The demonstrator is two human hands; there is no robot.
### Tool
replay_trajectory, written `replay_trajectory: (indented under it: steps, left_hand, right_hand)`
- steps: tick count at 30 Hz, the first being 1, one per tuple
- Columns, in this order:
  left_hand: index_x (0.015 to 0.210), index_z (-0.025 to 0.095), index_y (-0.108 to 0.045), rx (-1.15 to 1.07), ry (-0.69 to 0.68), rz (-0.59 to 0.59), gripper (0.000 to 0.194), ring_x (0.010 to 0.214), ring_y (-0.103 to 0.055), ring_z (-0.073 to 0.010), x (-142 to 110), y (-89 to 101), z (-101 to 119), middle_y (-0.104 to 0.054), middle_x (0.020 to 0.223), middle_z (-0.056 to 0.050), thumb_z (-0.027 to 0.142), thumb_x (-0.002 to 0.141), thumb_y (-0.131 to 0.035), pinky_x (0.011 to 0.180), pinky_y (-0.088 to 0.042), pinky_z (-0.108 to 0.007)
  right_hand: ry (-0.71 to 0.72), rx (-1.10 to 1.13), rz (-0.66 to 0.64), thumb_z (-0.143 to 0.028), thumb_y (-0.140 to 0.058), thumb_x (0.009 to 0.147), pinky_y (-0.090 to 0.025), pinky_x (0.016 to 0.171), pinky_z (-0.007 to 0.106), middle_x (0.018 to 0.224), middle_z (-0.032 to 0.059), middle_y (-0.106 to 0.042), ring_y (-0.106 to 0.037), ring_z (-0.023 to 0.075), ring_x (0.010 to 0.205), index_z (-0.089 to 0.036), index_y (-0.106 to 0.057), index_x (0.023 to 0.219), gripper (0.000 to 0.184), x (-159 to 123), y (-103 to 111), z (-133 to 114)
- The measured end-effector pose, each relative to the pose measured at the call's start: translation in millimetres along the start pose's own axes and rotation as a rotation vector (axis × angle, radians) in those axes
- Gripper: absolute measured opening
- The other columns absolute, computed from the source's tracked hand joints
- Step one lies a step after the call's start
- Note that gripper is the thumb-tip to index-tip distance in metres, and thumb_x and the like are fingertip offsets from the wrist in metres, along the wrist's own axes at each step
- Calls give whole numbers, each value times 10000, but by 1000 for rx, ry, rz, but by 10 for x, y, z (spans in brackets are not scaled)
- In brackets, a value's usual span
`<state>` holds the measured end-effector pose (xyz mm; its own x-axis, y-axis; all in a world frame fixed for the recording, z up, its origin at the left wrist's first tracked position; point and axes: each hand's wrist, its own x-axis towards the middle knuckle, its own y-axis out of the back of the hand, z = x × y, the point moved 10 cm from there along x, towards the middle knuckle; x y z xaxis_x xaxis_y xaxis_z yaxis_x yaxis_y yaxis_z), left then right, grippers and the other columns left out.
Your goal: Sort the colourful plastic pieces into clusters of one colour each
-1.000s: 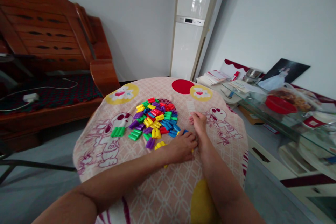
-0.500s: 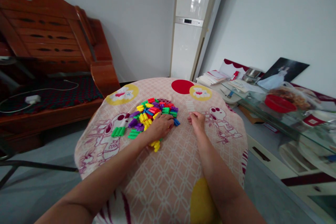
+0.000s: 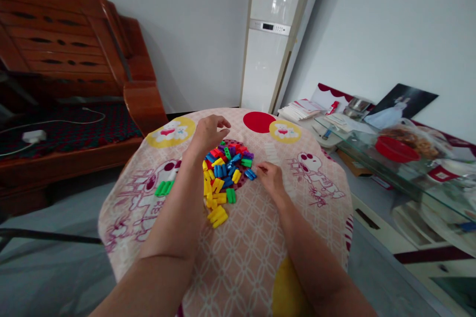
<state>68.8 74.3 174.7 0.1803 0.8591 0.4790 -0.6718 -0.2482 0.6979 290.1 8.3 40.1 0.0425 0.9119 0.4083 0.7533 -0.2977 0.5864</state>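
Overall, tablecloth [image 3: 245, 247]: patterned fabric under everything handled; as soft cloth, it was likely to ruck if a piece was dragged rather than lifted.
Pile of coloured pieces [image 3: 219, 171]: lay loose near the middle of the tablecloth, part of it hidden behind the left arm [image 3: 174, 233]. Judged light and stiff, glossy enough to slide over one another; breakage seemed unlikely.
Left hand [image 3: 211, 131]: hung at the far left edge of the pile, fingers curved, thumb parted from the forefinger; nothing showed in the gap. Contact with the pieces beneath could not be told.
Right hand [image 3: 271, 177]: sat at the pile's right, fingers bent inward; whether they pinched anything could not be told.
Yellow piece [image 3: 217, 216]: lay at the pile's near end, ridged lengthwise like joined rods. Best grip: thumb and forefinger on opposite long sides, the grooves resisting slip.
Lone green piece [image 3: 163, 187]: lay flat on the outer side of the left arm, with room to pinch it across the ridges.
Blue piece [image 3: 250, 174]: lay just beside the right fingertips; its outer side offered the easiest hold.
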Motion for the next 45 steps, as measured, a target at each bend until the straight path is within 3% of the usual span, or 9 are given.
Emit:
replay_trajectory:
  steps: [10, 17, 21, 24, 27, 30, 34, 38, 45]
  left_hand:
    - [925, 131, -768, -176, 265, 135, 308, 734, -655, -176, -68, 9, -771, -758, 830, -70, 307, 748, -588, 718, -498, -264]
    - [899, 137, -768, -294, 379, 135, 322, 700, -652, -165, -119, -292, -1176, -751, 772, -59, 341, 722, -593, 675, -495, -249]
    - [887, 150, -768, -289, 398, 103, 316, 696, -650, -168, -147, -376, -1188, -746, 739, -49, 354, 719, -596, 665, -493, -246]
    - [882, 154, -766, -289, 396, 70, 314, 704, -658, -171, -144, -408, -1164, -750, 753, -53, 364, 717, -599, 656, -489, -242]
    - [895, 157, -765, -259, 402, 35, 321, 722, -667, -177, -142, -447, -1160, -760, 793, -61, 360, 704, -605, 650, -487, -240]
    - [913, 166, -765, -231, 401, -4, 334, 737, -675, -191, -144, -489, -1160, -762, 791, -63, 362, 694, -606, 653, -494, -245]
    - [895, 181, -772, -132, 398, -57, 323, 715, -672, -203, -156, -465, -1151, -755, 748, -57, 361, 683, -607, 635, -485, -249]
    - [860, 192, -773, -56, 391, -68, 296, 691, -664, -201, -167, -361, -1137, -746, 717, -46, 369, 689, -610, 626, -472, -248]
    - [835, 206, -770, -36, 409, -99, 272, 632, -645, -191, -183, -370, -1142, -722, 643, -28, 375, 686, -617, 588, -470, -241]
  right_hand:
    - [403, -158, -70, -212, -521, 934, -478, 1014, 413, 1147, 100, -690, -596, 250, 1107, -241, -726, 1133, 288, -127, -452, -905]
    - [438, -232, -157, -299, -706, 851, -377, 1115, 538, 1441, 150, -515, -437, 328, 1338, -198, -693, 1087, 258, -66, -778, -1066]
    - [433, -130, -113, -197, -699, 814, -357, 1129, 527, 1357, 122, -584, -444, 300, 1334, -218, -657, 886, 86, -84, -738, -1079]
    - [436, -39, -28, -189, -667, 812, -410, 1078, 473, 1215, 105, -659, -529, 266, 1238, -235, -607, 799, 77, -4, -477, -1059]
    - [312, -37, 160, -267, -644, 822, -481, 938, 391, 1030, 88, -702, -613, 235, 1036, -236, -582, 784, 79, 237, 35, -763]
    - [34, -178, 365, -303, -630, 778, -485, 813, 342, 828, 56, -685, -610, 207, 800, -228, -570, 746, 101, 444, 656, -138]
    - [-306, -399, 523, -266, -600, 718, -463, 788, 346, 801, 86, -698, -619, 227, 769, -208, -602, 706, 60, 407, 1296, 668]
    - [-468, -523, 437, -270, -632, 705, -449, 720, 334, 764, 130, -725, -651, 259, 765, -187, -664, 675, 94, 332, 1419, 1087]
    - [-377, -539, 314, -269, -612, 729, -444, 675, 295, 785, 117, -766, -685, 235, 751, -186, -765, 727, 174, 409, 1334, 1157]
